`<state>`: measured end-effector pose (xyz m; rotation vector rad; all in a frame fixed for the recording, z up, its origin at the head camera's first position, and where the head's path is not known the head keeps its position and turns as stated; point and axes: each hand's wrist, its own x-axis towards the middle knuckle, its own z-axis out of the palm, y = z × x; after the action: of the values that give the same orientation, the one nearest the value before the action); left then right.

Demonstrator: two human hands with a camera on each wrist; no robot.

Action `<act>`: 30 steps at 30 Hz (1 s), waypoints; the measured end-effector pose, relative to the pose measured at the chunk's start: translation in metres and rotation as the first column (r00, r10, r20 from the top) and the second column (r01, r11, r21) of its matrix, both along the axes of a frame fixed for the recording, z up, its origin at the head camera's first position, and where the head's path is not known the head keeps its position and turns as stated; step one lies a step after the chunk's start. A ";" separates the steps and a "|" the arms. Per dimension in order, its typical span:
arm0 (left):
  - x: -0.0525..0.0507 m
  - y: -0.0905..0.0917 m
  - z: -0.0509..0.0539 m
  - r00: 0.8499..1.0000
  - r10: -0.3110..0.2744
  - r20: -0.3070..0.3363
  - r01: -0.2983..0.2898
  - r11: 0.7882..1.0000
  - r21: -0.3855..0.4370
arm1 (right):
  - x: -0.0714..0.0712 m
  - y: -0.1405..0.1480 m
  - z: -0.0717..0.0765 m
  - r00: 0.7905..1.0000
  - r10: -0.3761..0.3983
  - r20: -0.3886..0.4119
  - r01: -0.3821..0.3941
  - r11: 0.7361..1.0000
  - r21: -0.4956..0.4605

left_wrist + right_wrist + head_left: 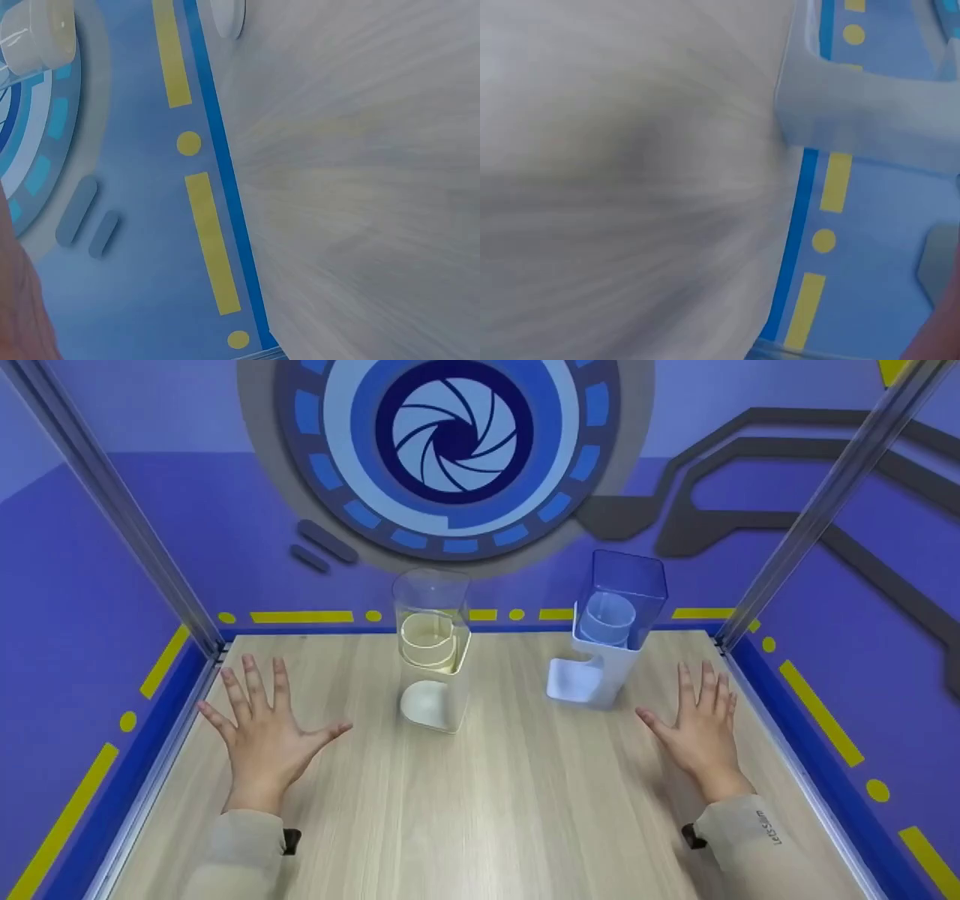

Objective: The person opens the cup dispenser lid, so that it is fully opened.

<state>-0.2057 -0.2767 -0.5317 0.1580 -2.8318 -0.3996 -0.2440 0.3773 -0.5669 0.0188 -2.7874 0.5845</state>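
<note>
My left hand [266,742] is held over the left part of the table, fingers spread and straight, holding nothing. On the right, my right hand [701,735] has its fingers extended and its thumb out to the side, also free of any object. Between them stands a cream container on a stand [429,705], with a clear upper part and a cream cup-like ring inside. Nearest to my right hand is a similar white container [611,679] with a transparent blue upper part. Neither hand touches them. The right wrist view shows the white stand [870,112] close up.
The wood-grain table [465,810] meets a blue-purple back wall [195,532] printed with a round aperture design. Metal posts rise at the left [142,532] and right [810,525] back corners. Side walls flank the table.
</note>
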 end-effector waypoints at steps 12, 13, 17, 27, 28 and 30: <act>-0.001 0.010 0.002 0.992 -0.034 -0.124 0.041 0.998 0.055 | 0.003 -0.042 0.000 0.977 0.067 -0.204 -0.096 0.986 -0.135; -0.002 0.011 0.002 0.990 -0.038 -0.135 0.048 0.996 0.071 | 0.002 -0.047 0.000 0.975 0.078 -0.210 -0.110 0.983 -0.145; -0.005 0.019 0.001 0.980 -0.064 -0.191 0.093 0.985 0.145 | -0.003 -0.070 0.000 0.969 0.109 -0.220 -0.160 0.960 -0.229; -0.012 0.043 -0.003 0.953 -0.094 -0.289 0.175 0.947 0.268 | -0.022 -0.143 -0.007 0.971 0.191 -0.144 -0.237 0.843 -0.483; -0.013 0.045 -0.003 0.950 -0.094 -0.296 0.179 0.945 0.275 | -0.023 -0.146 -0.006 0.971 0.197 -0.135 -0.238 0.838 -0.491; -0.013 0.049 -0.002 0.949 -0.097 -0.301 0.189 0.937 0.295 | -0.026 -0.151 -0.003 0.971 0.207 -0.121 -0.240 0.827 -0.509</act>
<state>-0.2185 -0.2277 -0.5339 -0.0432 -2.4861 -0.8454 -0.2703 0.2264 -0.5701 0.2479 -2.4891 1.3595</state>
